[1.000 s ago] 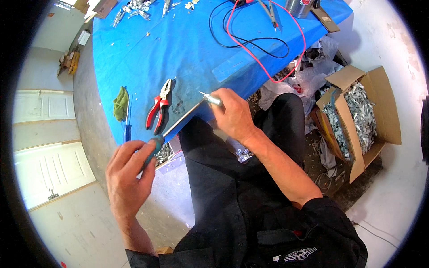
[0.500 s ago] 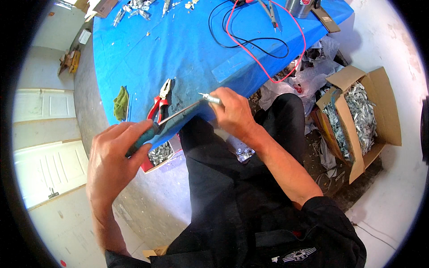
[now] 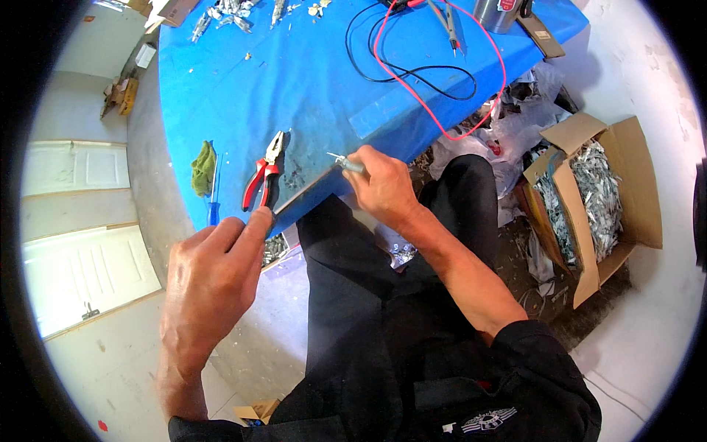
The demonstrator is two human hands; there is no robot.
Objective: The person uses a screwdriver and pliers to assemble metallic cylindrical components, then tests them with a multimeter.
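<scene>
My left hand [image 3: 217,276] is closed around a screwdriver [image 3: 303,191]; its handle is hidden behind the fingers. The long metal shaft slants up along the table edge, its tip close to or against a small part in my right hand; I cannot tell whether they touch. My right hand [image 3: 384,186] pinches that small grey cylindrical part [image 3: 350,165], with thin metal prongs pointing left. Red-handled pliers [image 3: 265,173] lie with jaws apart on the blue-covered table [image 3: 236,96], just beyond my left hand. Left of them are a blue-handled screwdriver [image 3: 213,212] and a green cloth [image 3: 202,169].
Red and black cables [image 3: 504,70] with test probes lie at the table's far right, near a metal cup [image 3: 495,13]. A cardboard box [image 3: 639,184] of metal scraps stands right of my knee. Grey parts [image 3: 230,10] lie at the far left; a small box [image 3: 275,249] sits below the edge.
My left hand has rolled over and shifted right, covering the screwdriver's teal handle and uncovering the blue-handled screwdriver. My right hand stays nearly in place with the grey part.
</scene>
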